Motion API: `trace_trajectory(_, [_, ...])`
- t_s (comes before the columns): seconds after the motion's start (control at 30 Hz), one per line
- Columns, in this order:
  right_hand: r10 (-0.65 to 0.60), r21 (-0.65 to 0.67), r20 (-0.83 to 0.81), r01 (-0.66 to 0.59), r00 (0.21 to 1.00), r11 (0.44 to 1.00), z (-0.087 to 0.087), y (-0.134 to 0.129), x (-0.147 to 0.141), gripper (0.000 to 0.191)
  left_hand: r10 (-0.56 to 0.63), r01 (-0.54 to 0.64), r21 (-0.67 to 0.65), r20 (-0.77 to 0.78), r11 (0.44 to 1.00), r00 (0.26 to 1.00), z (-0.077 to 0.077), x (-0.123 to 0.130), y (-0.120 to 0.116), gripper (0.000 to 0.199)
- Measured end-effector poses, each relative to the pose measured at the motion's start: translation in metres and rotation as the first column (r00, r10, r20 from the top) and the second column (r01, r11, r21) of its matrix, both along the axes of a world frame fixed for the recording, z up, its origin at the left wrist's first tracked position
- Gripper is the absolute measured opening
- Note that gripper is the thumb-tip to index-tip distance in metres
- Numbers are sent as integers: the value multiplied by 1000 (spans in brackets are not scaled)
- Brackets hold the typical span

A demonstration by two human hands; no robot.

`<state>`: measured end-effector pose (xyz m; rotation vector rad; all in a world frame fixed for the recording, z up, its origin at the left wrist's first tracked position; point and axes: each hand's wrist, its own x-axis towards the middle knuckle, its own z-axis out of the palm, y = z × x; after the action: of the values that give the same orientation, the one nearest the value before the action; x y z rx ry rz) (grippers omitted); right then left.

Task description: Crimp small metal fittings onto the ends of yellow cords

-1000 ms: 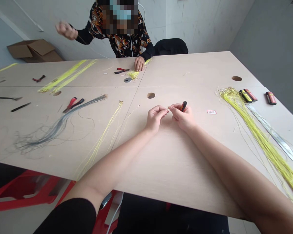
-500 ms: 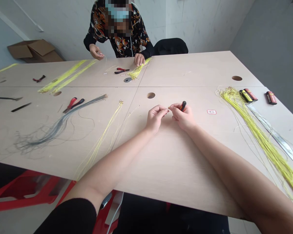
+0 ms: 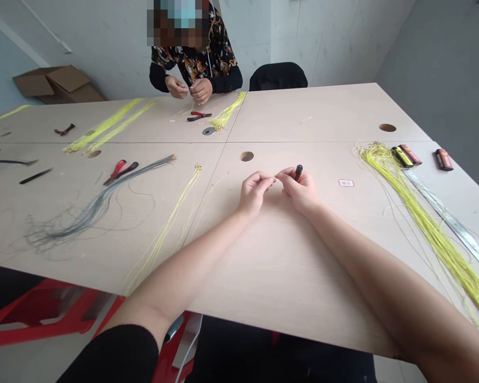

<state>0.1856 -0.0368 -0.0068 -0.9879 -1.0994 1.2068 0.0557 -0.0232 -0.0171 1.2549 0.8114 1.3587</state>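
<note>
Wire (image 3: 275,175), a short gold-coloured end too small to make out well, is pinched in the fingertips of the left hand (image 3: 255,194), just beside the right hand (image 3: 299,192), whose fingers curl nearly shut around a black-and-red cylinder (image 3: 298,173). Both hands hang close together over the pale laminate bench (image 3: 323,114), with a round cable hole (image 3: 246,156) just ahead of them. To their right lie a small red-edged label (image 3: 346,183), its writing too small to read, a thick yellow wire bundle (image 3: 419,223), a steel ruler (image 3: 455,226) and a red-and-black case (image 3: 444,159) whose print is illegible. To their left are loose yellow strands (image 3: 171,213), a grey wire bundle (image 3: 96,205) and red-handled pliers (image 3: 120,172). Across the bench, a co-worker's hands (image 3: 201,91) meet above side cutters (image 3: 198,116). Farther out stand a black chair (image 3: 278,77), a flattened cardboard box (image 3: 58,84) and a grey wall (image 3: 435,80), with a red stool (image 3: 35,314) below the near edge.
</note>
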Motion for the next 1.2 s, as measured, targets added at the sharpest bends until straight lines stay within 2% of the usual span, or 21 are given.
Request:
trace_trajectory(0.3, [-47,-43,-61,45,997,998,5,-1,0,16,20,-19,-49,18,999,1000,4,0,-1,15])
trace_trajectory(0.53, [-6,-27,-91,3,996,1000,5,-2,2,18,3,-1,-55,35,998,999,4,1,-1,16])
trace_trajectory(0.83, [8,-2,-51,-8,999,1000,-1,0,2,25,-8,9,-44,30,999,1000,4,1,-2,14])
trace_trajectory(1.2, [5,73,41,-8,999,997,-2,0,1,21,1,-1,-48,8,999,1000,5,2,-1,15])
